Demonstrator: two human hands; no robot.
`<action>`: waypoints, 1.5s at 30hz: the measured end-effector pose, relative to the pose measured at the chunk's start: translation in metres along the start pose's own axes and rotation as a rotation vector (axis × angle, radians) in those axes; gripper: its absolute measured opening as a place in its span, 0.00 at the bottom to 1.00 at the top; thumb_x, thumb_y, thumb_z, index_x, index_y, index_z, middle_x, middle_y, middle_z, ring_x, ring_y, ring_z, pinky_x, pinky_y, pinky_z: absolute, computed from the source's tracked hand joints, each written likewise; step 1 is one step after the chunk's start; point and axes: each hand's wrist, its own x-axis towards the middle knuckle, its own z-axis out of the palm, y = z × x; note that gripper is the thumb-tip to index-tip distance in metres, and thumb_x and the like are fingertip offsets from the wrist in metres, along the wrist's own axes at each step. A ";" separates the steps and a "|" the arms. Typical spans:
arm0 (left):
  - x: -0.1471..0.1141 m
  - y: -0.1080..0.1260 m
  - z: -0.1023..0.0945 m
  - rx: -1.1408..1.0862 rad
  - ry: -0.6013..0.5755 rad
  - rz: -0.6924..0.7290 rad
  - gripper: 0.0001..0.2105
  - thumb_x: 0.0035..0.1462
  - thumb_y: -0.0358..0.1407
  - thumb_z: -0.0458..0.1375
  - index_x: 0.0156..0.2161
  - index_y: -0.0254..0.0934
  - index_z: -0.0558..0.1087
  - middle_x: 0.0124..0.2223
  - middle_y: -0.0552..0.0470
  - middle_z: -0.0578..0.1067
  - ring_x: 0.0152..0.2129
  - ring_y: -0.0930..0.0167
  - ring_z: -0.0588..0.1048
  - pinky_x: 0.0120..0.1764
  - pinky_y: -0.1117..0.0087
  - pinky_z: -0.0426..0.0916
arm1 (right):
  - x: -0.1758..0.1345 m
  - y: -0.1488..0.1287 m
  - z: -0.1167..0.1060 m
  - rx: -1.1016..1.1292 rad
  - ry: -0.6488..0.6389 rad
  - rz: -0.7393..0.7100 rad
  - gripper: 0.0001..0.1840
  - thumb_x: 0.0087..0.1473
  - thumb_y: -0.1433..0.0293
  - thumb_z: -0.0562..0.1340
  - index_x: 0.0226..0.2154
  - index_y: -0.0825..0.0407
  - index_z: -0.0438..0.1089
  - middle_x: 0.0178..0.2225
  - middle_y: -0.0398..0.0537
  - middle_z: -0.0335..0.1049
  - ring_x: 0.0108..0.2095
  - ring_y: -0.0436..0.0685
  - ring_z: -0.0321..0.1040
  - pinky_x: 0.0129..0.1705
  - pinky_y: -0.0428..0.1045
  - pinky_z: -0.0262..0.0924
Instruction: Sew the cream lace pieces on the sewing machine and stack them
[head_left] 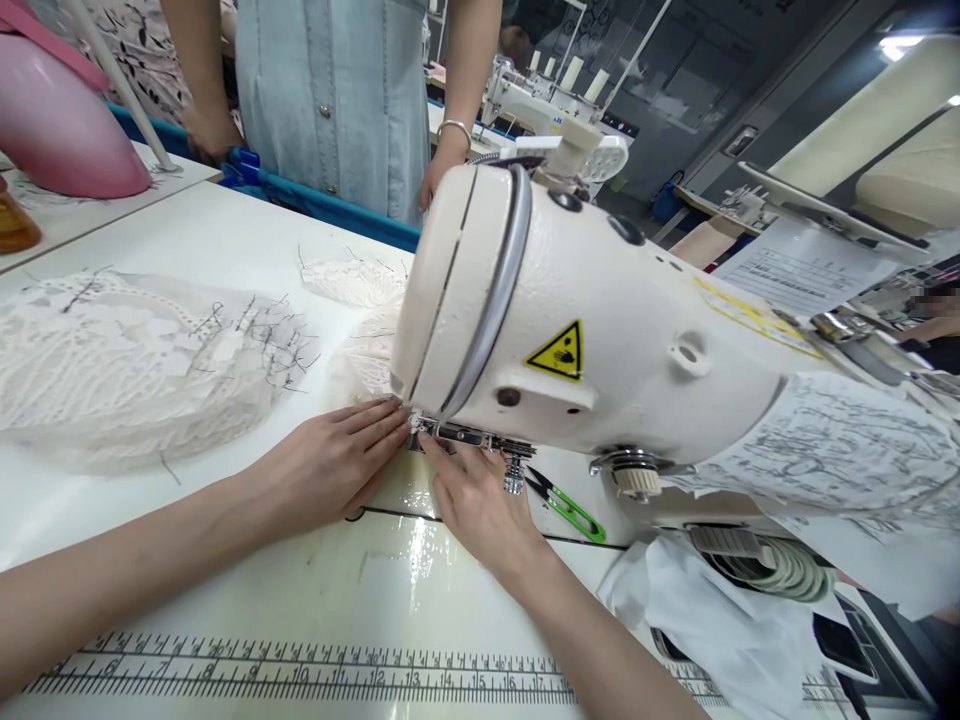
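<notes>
My left hand (pixel 334 462) lies flat, its fingers stretched out together, tips beside the needle area of a white sewing machine (pixel 600 300). On the right of the presser foot, my right hand (pixel 484 500) rests on the machine bed with the index finger stretched toward the foot. Its other fingers are partly hidden under the machine head. Pale lace fabric (pixel 367 360) lies just behind my left fingers and runs behind the machine head. The needle and whatever is under my fingertips are too small or covered to make out.
More lace pieces with dark thread ends (pixel 150 360) spread at left. Green thread snips (pixel 566 505) lie right of my right hand. A ruler strip (pixel 300 670) runs along the front edge. White cloth (pixel 712 620) and a phone (pixel 844 648) sit at right. A person (pixel 330 100) stands across the table.
</notes>
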 end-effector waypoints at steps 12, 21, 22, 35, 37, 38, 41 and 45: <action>0.002 0.003 -0.007 -0.014 -0.160 -0.069 0.21 0.68 0.34 0.46 0.58 0.26 0.71 0.55 0.40 0.77 0.57 0.60 0.73 0.58 0.57 0.68 | 0.007 0.027 0.009 0.361 0.102 0.286 0.20 0.63 0.67 0.55 0.22 0.49 0.72 0.21 0.44 0.72 0.25 0.54 0.70 0.35 0.48 0.63; 0.032 -0.016 -0.017 -0.007 -0.244 -0.326 0.17 0.67 0.35 0.49 0.54 0.32 0.73 0.54 0.42 0.77 0.49 0.61 0.76 0.45 0.61 0.73 | 0.005 0.033 0.014 0.499 0.200 0.271 0.21 0.62 0.61 0.57 0.21 0.49 0.73 0.18 0.44 0.71 0.19 0.55 0.68 0.27 0.50 0.61; 0.039 -0.023 -0.015 -0.001 -0.244 -0.353 0.17 0.66 0.34 0.50 0.55 0.32 0.73 0.56 0.41 0.76 0.51 0.60 0.75 0.47 0.61 0.73 | 0.005 0.034 0.014 0.493 0.202 0.257 0.21 0.62 0.61 0.57 0.22 0.49 0.73 0.18 0.44 0.71 0.19 0.55 0.68 0.27 0.50 0.60; -0.037 -0.056 -0.091 0.190 -0.058 -0.864 0.20 0.66 0.34 0.50 0.61 0.32 0.67 0.64 0.37 0.68 0.62 0.54 0.66 0.60 0.47 0.62 | 0.007 0.034 0.013 0.366 0.258 0.096 0.19 0.66 0.63 0.54 0.33 0.51 0.78 0.28 0.48 0.79 0.29 0.58 0.76 0.37 0.51 0.65; -0.056 -0.057 -0.103 0.203 -0.035 -0.947 0.18 0.66 0.39 0.51 0.56 0.35 0.72 0.59 0.39 0.74 0.58 0.53 0.70 0.54 0.50 0.69 | 0.008 0.034 0.014 0.339 0.279 0.074 0.19 0.67 0.63 0.55 0.34 0.52 0.78 0.30 0.49 0.80 0.30 0.58 0.77 0.38 0.51 0.65; -0.063 -0.056 -0.106 0.194 -0.023 -0.971 0.16 0.66 0.40 0.50 0.52 0.36 0.75 0.57 0.42 0.76 0.56 0.54 0.72 0.51 0.53 0.70 | 0.008 0.035 0.015 0.327 0.289 0.067 0.18 0.67 0.63 0.55 0.35 0.52 0.78 0.31 0.50 0.80 0.31 0.58 0.77 0.38 0.52 0.65; -0.072 -0.054 -0.108 0.142 0.047 -1.030 0.15 0.66 0.42 0.49 0.44 0.40 0.77 0.51 0.48 0.80 0.51 0.59 0.75 0.45 0.61 0.72 | 0.008 0.035 0.016 0.302 0.303 0.057 0.18 0.67 0.63 0.54 0.37 0.52 0.78 0.34 0.50 0.81 0.31 0.58 0.77 0.37 0.52 0.66; -0.080 -0.069 -0.118 0.049 0.257 -1.145 0.16 0.66 0.45 0.47 0.43 0.38 0.73 0.38 0.52 0.81 0.35 0.67 0.78 0.37 0.67 0.72 | 0.007 0.035 0.016 0.299 0.322 0.061 0.19 0.67 0.62 0.54 0.38 0.52 0.78 0.32 0.50 0.80 0.30 0.59 0.76 0.36 0.52 0.66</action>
